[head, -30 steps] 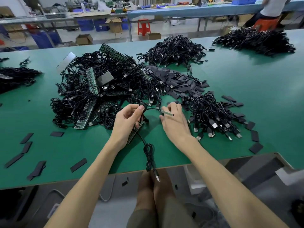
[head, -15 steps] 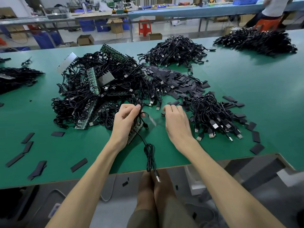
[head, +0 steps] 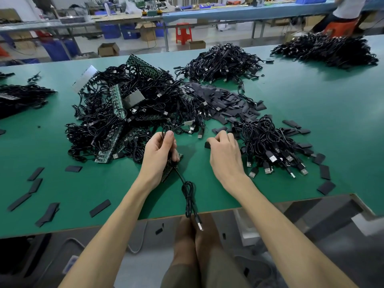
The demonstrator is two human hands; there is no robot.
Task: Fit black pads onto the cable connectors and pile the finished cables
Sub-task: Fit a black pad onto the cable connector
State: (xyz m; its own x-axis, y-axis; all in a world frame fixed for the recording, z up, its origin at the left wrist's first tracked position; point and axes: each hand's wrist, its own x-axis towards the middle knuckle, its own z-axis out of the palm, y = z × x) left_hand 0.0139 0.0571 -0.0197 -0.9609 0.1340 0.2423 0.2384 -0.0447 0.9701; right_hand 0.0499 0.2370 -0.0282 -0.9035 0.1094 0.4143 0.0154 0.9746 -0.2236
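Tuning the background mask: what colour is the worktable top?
Green: the worktable top is plain green, best seen in the head view.

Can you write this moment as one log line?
left hand: grips thin black cable | right hand: pinches small flat black pad

The left hand (head: 160, 154) hides the upper end of the cable (head: 188, 194) and most of a board (head: 168, 173) beneath it. The thumb of the right hand (head: 225, 154) is out of sight, so whether it pinches the pad (head: 207, 145) at its fingertips cannot be told. The left edge cuts off a cable pile (head: 18, 98), and the top edge a person (head: 349, 7). The far benches (head: 228, 15) are blurred.
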